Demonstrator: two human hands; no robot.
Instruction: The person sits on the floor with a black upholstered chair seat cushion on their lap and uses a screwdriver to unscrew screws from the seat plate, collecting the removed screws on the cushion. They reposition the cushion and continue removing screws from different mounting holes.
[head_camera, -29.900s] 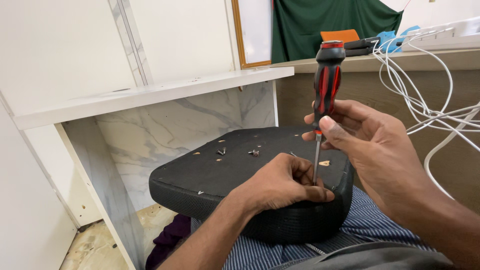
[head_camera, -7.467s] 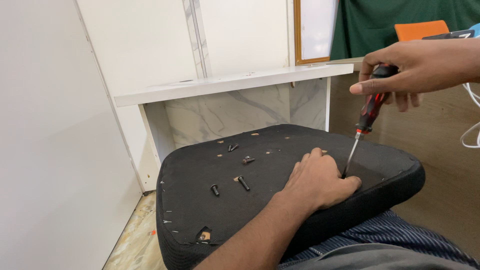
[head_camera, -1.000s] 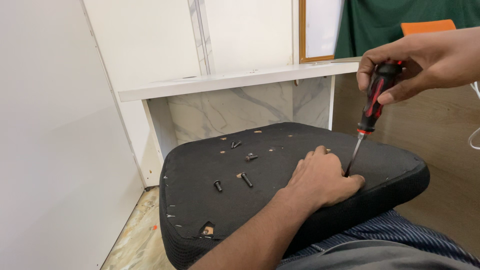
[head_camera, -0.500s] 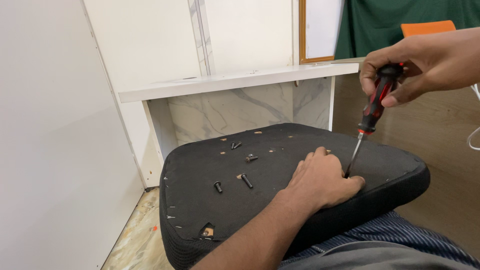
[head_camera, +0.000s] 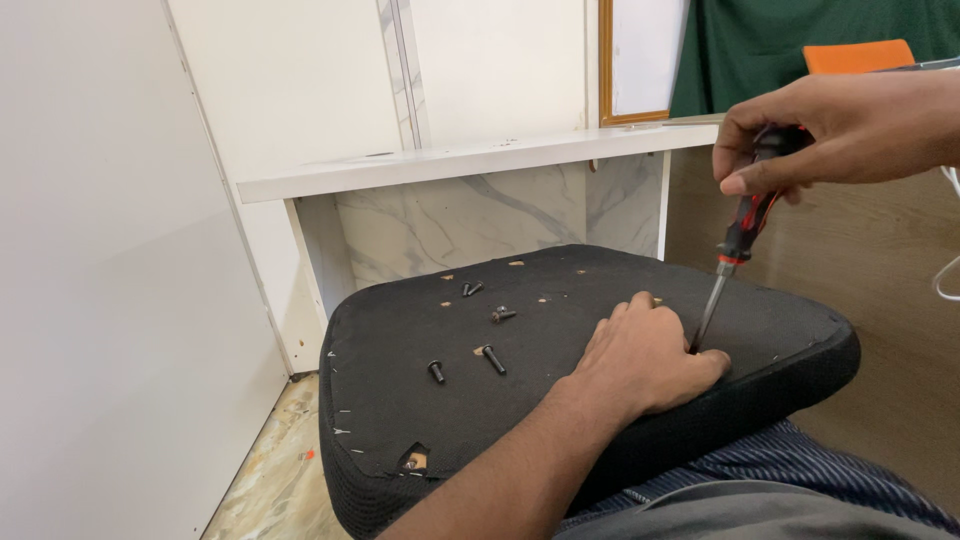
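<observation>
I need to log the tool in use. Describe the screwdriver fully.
The screwdriver has a black and red handle, apparently plastic or rubber, with an orange-red collar, and a slim bare metal shaft. It stands nearly upright, leaning slightly, handle up and tip down. The right hand wraps the handle's top. The tip is hidden beside the fingers of the left hand, which rests on the black fabric-covered seat cushion at the spot the shaft meets. What the tip engages cannot be seen.
</observation>
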